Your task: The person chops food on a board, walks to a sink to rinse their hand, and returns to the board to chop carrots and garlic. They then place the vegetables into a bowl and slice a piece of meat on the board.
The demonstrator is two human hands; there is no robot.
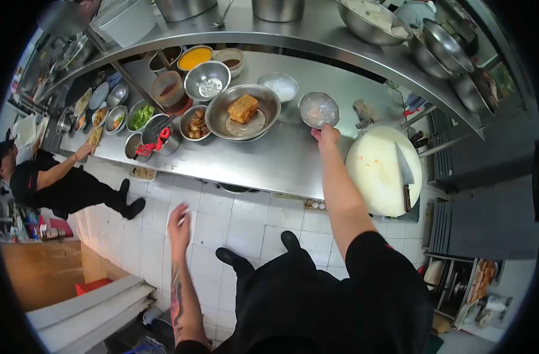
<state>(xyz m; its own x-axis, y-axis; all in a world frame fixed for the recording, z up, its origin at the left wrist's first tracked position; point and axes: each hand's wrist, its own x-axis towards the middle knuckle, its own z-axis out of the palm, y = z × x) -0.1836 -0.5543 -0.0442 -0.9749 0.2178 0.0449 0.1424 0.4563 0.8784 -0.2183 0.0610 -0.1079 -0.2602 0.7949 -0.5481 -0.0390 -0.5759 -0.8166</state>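
My right hand [326, 135] holds the near rim of a small metal bowl [319, 110] with a little pale, whitish stuff in it, at the steel counter. My left hand [179, 217] hangs over the tiled floor in front of the counter, its fingers loosely curled and slightly blurred, touching nothing. Left of the small bowl stands a bowl of white powder [279, 87]. Beside that, a large metal bowl [269, 120] contains a browned block of food [243, 109]. To the right of my right hand lies a round white cutting board [370, 189] with a cleaver [404, 165] on it.
Bowls of food line the counter [252, 159], among them greens [141, 117] and a yellow liquid [195, 58]. Red-handled tools [155, 143] stand in a pot. A shelf [316, 42] with pots overhangs the back. At the far left works another person [51, 183].
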